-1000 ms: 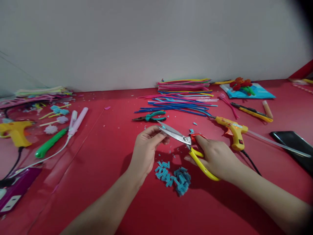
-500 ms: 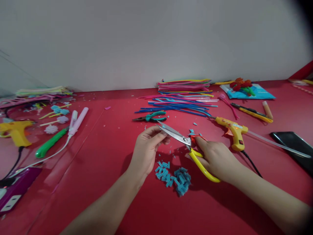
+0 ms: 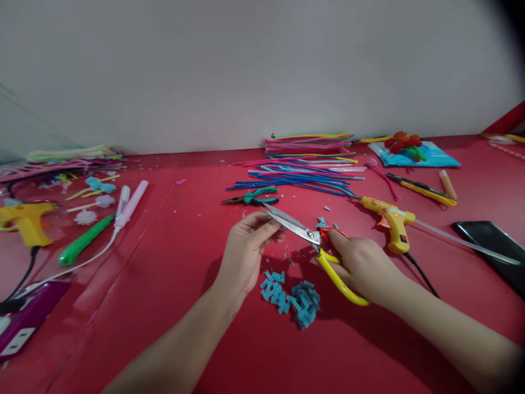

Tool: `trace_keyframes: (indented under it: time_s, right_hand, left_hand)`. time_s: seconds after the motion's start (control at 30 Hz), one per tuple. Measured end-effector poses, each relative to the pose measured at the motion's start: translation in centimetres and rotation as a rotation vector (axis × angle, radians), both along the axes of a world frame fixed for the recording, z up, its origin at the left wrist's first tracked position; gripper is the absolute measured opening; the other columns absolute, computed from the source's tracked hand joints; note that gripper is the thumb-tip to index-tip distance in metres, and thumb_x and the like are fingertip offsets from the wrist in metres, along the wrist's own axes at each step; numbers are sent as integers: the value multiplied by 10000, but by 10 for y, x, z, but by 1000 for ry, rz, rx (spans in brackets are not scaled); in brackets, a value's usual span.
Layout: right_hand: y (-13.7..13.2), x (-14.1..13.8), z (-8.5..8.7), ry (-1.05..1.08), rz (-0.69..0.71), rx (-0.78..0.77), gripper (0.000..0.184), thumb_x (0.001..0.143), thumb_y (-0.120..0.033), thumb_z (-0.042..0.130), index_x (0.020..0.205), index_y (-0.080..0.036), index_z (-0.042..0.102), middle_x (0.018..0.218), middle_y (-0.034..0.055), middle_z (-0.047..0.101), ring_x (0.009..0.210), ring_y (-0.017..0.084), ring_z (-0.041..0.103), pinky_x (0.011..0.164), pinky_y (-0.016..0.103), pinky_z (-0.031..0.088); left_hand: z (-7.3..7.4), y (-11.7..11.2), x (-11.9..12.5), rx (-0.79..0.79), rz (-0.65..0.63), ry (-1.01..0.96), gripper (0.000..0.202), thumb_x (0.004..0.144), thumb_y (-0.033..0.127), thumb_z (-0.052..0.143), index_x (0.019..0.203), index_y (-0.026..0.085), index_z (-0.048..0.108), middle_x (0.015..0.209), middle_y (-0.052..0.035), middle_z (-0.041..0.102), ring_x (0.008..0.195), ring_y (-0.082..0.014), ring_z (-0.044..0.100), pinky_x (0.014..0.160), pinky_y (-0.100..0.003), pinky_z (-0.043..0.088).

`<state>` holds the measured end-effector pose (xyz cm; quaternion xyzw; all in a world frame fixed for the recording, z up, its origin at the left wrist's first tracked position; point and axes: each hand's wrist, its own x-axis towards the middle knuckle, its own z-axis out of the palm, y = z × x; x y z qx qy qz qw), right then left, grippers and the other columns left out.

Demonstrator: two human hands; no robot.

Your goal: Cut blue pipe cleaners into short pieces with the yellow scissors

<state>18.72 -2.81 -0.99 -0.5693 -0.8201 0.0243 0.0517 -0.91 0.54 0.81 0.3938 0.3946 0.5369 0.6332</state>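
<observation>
- The right hand (image 3: 361, 264) has its grip wrapped round the red and yellow handles of the scissors (image 3: 298, 227).
- The scissors are in the middle of the scene, with the blades going left and far, to the other hand.
- The left hand (image 3: 246, 246) has its thumb and finger close together, right by the blade tips. I cannot tell if that grip has a thing in it.
- Lots of little blue bits (image 3: 305, 303) lie on the near part of the red bench (image 3: 164, 284), between the two arms. Some are spread out on the left, and some are in a heap on the right.
- The pliers (image 3: 251, 198) lie just to the far side of the left hand.
- Behind the pliers are many long sticks (image 3: 295, 179), pink, blue and yellow.
- On the right is a yellow glue gun (image 3: 392, 220), with the phone (image 3: 488, 243) near it.
- On the left, a green tool (image 3: 85, 241) lies by a pink tool (image 3: 131, 203).
</observation>
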Motion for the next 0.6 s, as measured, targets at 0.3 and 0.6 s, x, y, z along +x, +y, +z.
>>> trace_keyframes:
  time_s: [0.3, 0.6]
  right_hand:
    - [2, 0, -2, 197, -81, -37, 320, 750, -499, 387, 720, -185, 440, 507, -5, 492, 428, 111, 417, 433, 234, 172]
    - [-2, -17, 18, 1151, -277, -509, 251, 720, -403, 484, 821, -173, 497, 456, -84, 384, 345, 38, 304, 342, 174, 249]
  left_hand:
    - [2, 0, 1, -2, 13, -9, 115, 657, 146, 609, 772, 149, 609, 669, -5, 616, 583, -88, 550, 586, -214, 429]
    - [-4, -18, 19, -164, -468, 105, 103, 682, 214, 580, 732, 127, 603, 623, -25, 598, 537, -95, 529, 562, -231, 406]
